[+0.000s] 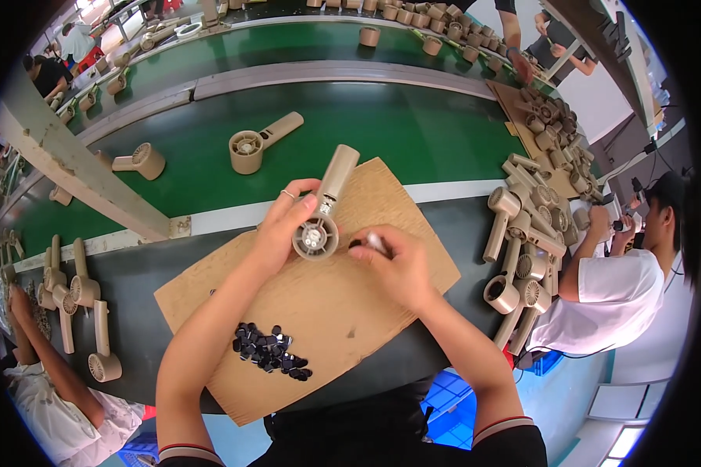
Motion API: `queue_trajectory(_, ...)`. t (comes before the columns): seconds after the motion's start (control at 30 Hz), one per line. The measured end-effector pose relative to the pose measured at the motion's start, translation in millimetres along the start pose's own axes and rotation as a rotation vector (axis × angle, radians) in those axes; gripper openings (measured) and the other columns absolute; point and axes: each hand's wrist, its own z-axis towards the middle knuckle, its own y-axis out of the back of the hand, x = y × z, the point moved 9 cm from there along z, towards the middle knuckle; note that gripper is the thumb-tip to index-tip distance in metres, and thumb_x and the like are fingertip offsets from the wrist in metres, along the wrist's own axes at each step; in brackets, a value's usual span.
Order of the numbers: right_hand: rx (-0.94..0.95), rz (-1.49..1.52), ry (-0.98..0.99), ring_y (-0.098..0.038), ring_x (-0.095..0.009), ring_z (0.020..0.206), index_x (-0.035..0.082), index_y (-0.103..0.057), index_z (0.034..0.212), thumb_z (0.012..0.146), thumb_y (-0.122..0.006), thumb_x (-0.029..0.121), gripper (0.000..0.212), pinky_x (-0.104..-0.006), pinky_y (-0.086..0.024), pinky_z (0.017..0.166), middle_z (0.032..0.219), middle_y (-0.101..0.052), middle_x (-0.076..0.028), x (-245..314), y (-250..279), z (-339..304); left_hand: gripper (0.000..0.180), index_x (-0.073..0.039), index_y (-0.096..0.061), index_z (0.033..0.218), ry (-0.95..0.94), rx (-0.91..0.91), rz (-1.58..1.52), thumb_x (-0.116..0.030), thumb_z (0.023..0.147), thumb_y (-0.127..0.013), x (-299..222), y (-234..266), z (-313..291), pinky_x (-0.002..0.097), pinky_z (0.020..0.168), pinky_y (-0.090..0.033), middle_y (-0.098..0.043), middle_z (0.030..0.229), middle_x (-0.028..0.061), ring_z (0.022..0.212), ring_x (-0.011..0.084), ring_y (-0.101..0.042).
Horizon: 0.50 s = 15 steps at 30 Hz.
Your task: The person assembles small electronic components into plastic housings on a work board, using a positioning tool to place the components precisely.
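Note:
My left hand [283,226] is closed around a beige handheld fan [316,236]. Its round open end faces up toward me, showing spokes and a pale hub, and its handle points away to the upper right. Just right of the fan, my right hand [397,265] pinches a small black piece [356,243]; something white shows at those fingertips, too small to name. Beneath both hands lies a cardboard sheet [382,319]. A loose pile of small black pieces [269,350] rests on its near left part.
Beige fans [522,241] are heaped on the right, near a co-worker in a white shirt [619,300]. Several more fans [84,289] lie left. Beyond the cardboard runs a green conveyor belt [382,140] carrying another fan [247,152]. A metal post [78,167] rises at left.

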Motion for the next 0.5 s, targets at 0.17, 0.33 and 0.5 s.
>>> queue_trajectory(0.17,-0.120,0.233,0.234,-0.061,-0.013,0.080,0.003,-0.068,0.095,0.084,-0.072,0.001,0.012,-0.0270,-0.049,0.067,0.089,-0.065,-0.006,32,4,23,0.040,0.000,-0.048,0.135,-0.091,-0.078,0.183,-0.023,0.102,-0.042,-3,-12,-3,0.0251,0.080,-0.048,-0.062,0.110,0.0077,0.092,0.0092,-0.058)
queue_trajectory(0.33,-0.217,-0.037,0.438,-0.063,-0.015,0.075,0.005,-0.071,0.098,0.079,-0.072,-0.006,0.022,-0.0254,-0.050,0.062,0.087,-0.065,-0.008,43,4,14,0.040,0.000,-0.047,0.133,-0.157,-0.037,0.484,-0.023,0.101,-0.042,-12,-17,-9,0.0272,0.087,-0.048,-0.061,0.113,0.0097,0.099,0.0128,-0.059)
queue_trajectory(0.5,-0.247,-0.125,0.565,-0.066,-0.018,0.079,0.003,-0.071,0.096,0.079,-0.068,-0.011,0.023,-0.0268,-0.053,0.065,0.090,-0.066,-0.010,48,2,9,0.039,-0.002,-0.048,0.133,-0.102,-0.069,0.490,-0.016,0.097,-0.042,-12,-12,-9,0.0262,0.085,-0.047,-0.061,0.112,0.0090,0.098,0.0120,-0.058)
